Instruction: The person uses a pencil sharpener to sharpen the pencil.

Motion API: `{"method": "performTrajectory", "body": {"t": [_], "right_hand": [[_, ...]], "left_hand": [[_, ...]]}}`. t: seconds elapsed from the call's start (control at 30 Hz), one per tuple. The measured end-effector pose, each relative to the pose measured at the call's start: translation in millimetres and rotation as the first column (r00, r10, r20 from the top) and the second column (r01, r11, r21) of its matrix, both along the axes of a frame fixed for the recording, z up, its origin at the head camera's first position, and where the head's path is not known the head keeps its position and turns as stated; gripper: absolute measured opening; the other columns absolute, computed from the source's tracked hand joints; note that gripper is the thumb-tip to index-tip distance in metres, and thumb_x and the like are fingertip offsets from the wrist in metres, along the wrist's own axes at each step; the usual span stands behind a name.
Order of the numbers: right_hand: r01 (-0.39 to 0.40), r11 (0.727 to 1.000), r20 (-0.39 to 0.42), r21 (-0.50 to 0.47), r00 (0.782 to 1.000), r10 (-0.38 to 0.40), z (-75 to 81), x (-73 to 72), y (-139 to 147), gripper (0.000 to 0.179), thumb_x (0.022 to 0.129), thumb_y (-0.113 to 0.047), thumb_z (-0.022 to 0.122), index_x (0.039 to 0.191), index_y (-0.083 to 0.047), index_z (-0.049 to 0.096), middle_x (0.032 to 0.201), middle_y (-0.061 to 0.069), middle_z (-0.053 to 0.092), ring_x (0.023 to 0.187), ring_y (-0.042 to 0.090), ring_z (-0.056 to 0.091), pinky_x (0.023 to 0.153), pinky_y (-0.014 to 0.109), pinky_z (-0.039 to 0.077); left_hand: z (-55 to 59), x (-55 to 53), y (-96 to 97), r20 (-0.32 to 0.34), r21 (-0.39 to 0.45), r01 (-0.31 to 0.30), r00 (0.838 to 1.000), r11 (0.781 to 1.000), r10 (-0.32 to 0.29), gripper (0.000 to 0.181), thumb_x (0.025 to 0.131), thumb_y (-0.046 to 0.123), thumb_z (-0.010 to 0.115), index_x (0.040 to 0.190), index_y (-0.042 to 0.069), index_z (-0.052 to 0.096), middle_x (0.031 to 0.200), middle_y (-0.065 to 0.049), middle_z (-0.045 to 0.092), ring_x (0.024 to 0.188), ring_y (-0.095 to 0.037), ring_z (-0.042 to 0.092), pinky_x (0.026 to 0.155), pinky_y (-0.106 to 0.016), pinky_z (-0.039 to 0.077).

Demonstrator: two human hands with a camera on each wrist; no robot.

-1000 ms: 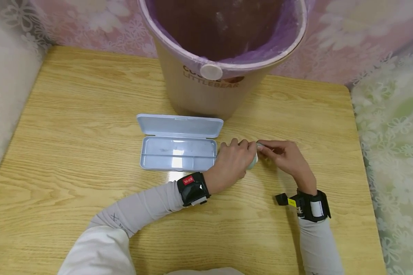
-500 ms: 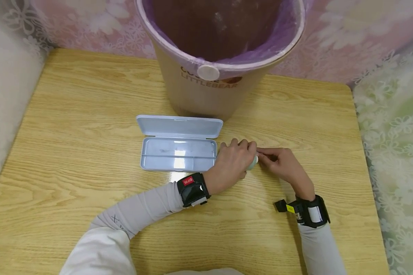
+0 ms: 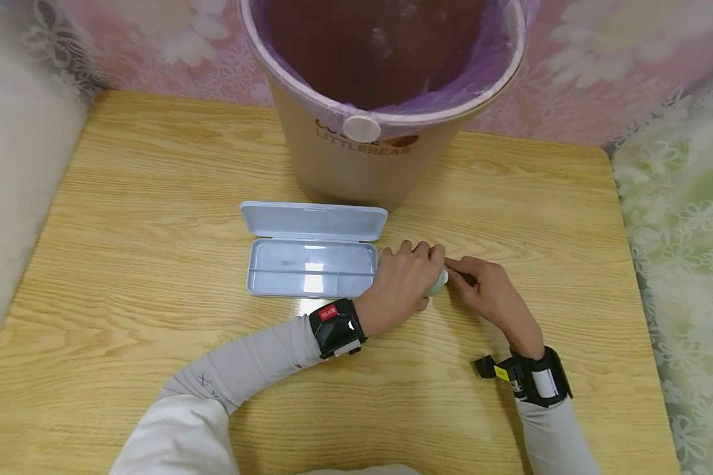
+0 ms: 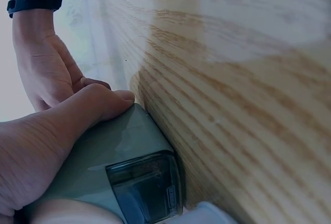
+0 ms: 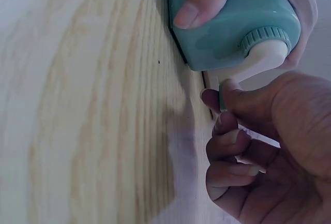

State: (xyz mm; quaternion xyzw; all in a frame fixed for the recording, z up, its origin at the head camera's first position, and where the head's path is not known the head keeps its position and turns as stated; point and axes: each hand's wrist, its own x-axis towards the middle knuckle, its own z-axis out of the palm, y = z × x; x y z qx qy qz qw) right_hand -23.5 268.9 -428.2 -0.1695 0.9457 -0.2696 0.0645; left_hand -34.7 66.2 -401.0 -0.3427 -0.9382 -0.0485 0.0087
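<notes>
A green crank pencil sharpener [image 5: 217,43] lies under my left hand [image 3: 401,284], which grips its body from above. The left wrist view shows its dark see-through window [image 4: 147,190] and my thumb [image 4: 98,102] along the body. At its right end is a white crank arm [image 5: 261,61] with a small green knob [image 5: 222,97]. My right hand [image 3: 496,293] pinches that knob between thumb and forefinger, the other fingers curled beneath. Most of the sharpener is hidden by the left hand in the head view.
A light blue pencil case [image 3: 285,258] stands with its lid [image 3: 315,221] up, just left of the left hand. Behind it rises a tall beige bin [image 3: 350,175] with a purple liner [image 3: 481,72]. Everything is on a wooden table [image 3: 154,171] beside patterned walls.
My right hand, at the crank knob, has come down from higher up, towards my body. The left hand keeps its grip on the pencil sharpener.
</notes>
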Motion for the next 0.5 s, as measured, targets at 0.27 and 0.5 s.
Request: {"method": "performTrajectory", "body": {"t": [0.27, 0.5], "right_hand": [[-0.021, 0.997, 0.01, -0.075, 1.0, 0.022, -7.9, 20.4, 3, 0.015, 0.097, -0.005, 0.066, 0.106, -0.008, 0.078, 0.073, -0.005, 0.052, 0.064, 0.003, 0.041, 0.06, 0.022, 0.036], [-0.057, 0.994, -0.093, -0.089, 0.994, 0.049, -11.0, 28.3, 2, 0.015, 0.093, -0.001, 0.07, 0.105, -0.006, 0.078, 0.069, -0.007, 0.047, 0.062, 0.001, 0.037, 0.058, 0.021, 0.034]], "left_hand": [[0.5, 0.3, 1.2, 0.013, -0.004, 0.001, 1.0, 1.0, -0.001, 0.056, 0.079, 0.045, 0.086, 0.112, 0.014, 0.054, 0.102, 0.0, 0.067, 0.089, -0.018, 0.066, 0.064, -0.033, 0.056], [0.8, -0.6, 1.8, 0.058, -0.026, -0.01, 0.998, 1.0, 0.011, 0.06, 0.077, 0.048, 0.087, 0.113, 0.014, 0.053, 0.104, 0.0, 0.066, 0.092, -0.019, 0.066, 0.067, -0.035, 0.056]]}}
